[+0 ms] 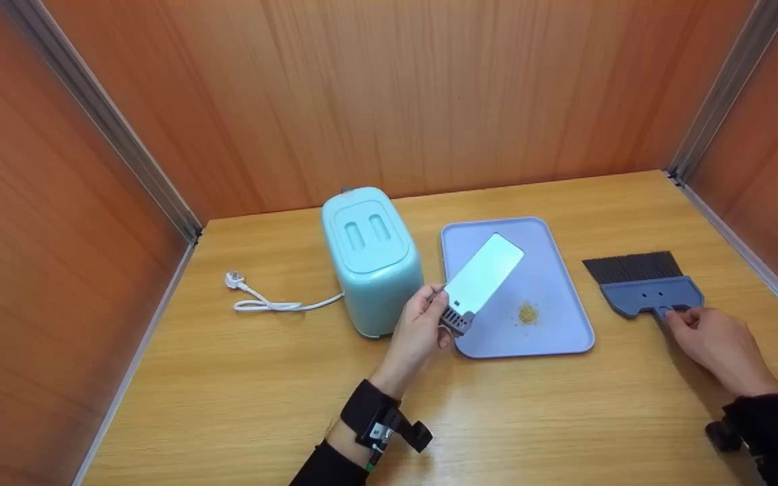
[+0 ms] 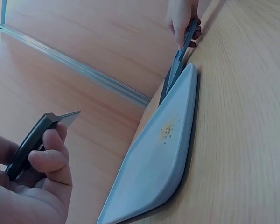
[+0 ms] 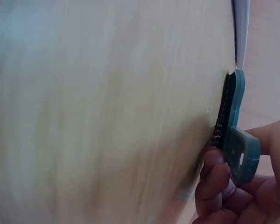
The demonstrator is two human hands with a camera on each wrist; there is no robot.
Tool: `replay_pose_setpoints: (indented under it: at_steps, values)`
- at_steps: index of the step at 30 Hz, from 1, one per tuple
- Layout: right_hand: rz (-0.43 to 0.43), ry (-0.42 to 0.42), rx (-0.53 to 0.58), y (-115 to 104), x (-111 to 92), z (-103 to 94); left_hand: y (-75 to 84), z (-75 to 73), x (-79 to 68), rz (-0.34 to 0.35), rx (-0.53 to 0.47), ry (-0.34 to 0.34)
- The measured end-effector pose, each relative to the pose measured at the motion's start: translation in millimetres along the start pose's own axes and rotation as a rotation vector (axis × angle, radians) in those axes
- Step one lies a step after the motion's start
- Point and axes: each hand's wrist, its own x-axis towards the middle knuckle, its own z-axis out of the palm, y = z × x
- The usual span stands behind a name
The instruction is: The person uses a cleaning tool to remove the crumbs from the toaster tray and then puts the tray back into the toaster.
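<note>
My left hand (image 1: 423, 316) grips the dark slotted end of a toaster crumb tray (image 1: 487, 271), a thin shiny metal plate. The plate is tilted above a lilac serving tray (image 1: 544, 253) and overlaps its left half in the head view. In the left wrist view, thumb and fingers close around the crumb tray's dark handle (image 2: 30, 144). A small heap of yellowish crumbs (image 1: 528, 313) lies on the serving tray. To the right, my right hand (image 1: 720, 344) pinches the short handle of a blue hand brush (image 1: 652, 291). Its dark bristles (image 1: 632, 267) point away, close over the table.
A mint-green toaster (image 1: 379, 290) with a lid stands left of the serving tray. Its white cord (image 1: 288, 306) and plug (image 1: 234, 279) lie on the wooden table (image 1: 247, 398). Wood-grain panels (image 1: 429, 101) enclose the table at the back and both sides.
</note>
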Motion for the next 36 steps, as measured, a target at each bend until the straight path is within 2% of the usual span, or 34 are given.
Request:
replay_pose_setpoints:
  at_steps: [9, 17, 24, 29, 32, 36]
  values:
    - [0.08, -0.048, -0.042, -9, 2, 3.8, 2.9, 1.8, -7.1, -0.023, -0.018, -0.015]
    - [0.072, -0.095, -0.066, -11, 3, 2.7, 1.0, 1.2, -15.9, -0.056, -0.06, -0.031]
    - [0.056, -0.087, -0.081, -12, 4, 1.9, -2.0, -2.3, -28.3, -0.046, -0.093, -0.06]
    - [0.036, -0.104, -0.083, -10, 5, 2.8, -4.0, -6.7, -34.8, -0.064, -0.068, -0.068]
    - [0.074, -0.115, -0.065, -11, 4, 3.6, -4.7, -8.0, -38.1, -0.081, -0.068, -0.066]
    - [0.071, -0.058, -0.044, -19, -1, 4.9, -6.0, -7.5, -42.0, -0.09, -0.08, -0.06]
